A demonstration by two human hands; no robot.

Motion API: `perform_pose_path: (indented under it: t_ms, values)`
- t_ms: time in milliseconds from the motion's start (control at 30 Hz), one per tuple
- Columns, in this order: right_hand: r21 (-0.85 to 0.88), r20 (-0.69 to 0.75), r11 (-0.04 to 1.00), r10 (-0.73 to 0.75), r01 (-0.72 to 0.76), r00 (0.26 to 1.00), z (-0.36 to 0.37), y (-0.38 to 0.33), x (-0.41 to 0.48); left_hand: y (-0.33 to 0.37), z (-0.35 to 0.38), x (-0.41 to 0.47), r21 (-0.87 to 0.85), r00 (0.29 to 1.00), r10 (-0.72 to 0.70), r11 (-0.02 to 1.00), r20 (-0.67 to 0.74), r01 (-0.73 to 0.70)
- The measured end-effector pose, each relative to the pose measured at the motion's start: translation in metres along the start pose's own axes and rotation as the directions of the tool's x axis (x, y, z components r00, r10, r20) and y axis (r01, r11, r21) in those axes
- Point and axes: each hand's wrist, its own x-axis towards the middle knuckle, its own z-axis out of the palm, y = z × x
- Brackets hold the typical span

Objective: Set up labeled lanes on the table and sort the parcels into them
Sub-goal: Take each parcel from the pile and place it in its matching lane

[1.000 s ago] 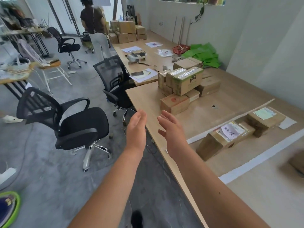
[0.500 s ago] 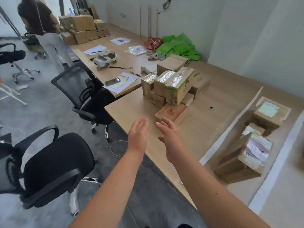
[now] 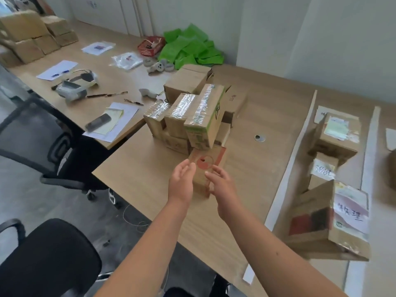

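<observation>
I judged the step in hand to be sorting: the lanes were already laid out, and I was reaching for the next parcel in the unsorted stack point(image 3: 192, 112). My left hand point(image 3: 182, 183) and right hand point(image 3: 222, 189) flanked the red-marked parcel point(image 3: 203, 166), which lay flat on the surface point(image 3: 145, 168) at the near foot of that stack. The grip of each hand was open, with fingers nearly straight, palms turned inward and nothing held. I could not tell whether either palm was touching the cardboard.

To the right, a white tape strip point(image 3: 287, 168) and a second strip point(image 3: 368, 157) bounded a lane. It already held a labelled parcel point(image 3: 336, 133) at the far end and a tilted parcel point(image 3: 330, 224) with handwriting on its slip nearer me.

The next move, as I read it, called for closing both palms on the parcel's long sides, lifting it without disturbing the boxes stacked behind it, and reading its label to choose a lane.

Half a second earlier my hands were short of the parcel, near the edge of the surface, and just as open. They had since come forward to either side of it. The view had also swung down and closer, dropping the standing person from sight.
</observation>
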Motion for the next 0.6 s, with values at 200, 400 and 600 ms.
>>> perform_pose_path:
  t_ms: [200, 400, 600]
  values:
    - [0.036, -0.117, 0.996, 0.088, -0.085, 0.989, 0.007, 0.0, 0.047, -0.013, -0.004, 0.069, 0.154, 0.999, -0.051, 0.987, 0.013, 0.048]
    - [-0.009, -0.291, 0.991, 0.124, -0.133, 0.949, 0.02, 0.002, 0.082, -0.027, -0.011, 0.133, 0.348, 0.99, -0.123, 0.933, 0.071, 0.091]
    - [0.078, -0.386, 0.98, 0.201, -0.185, 0.9, 0.04, 0.015, 0.099, -0.041, -0.016, 0.177, 0.415, 0.964, -0.21, 0.901, 0.164, 0.126]
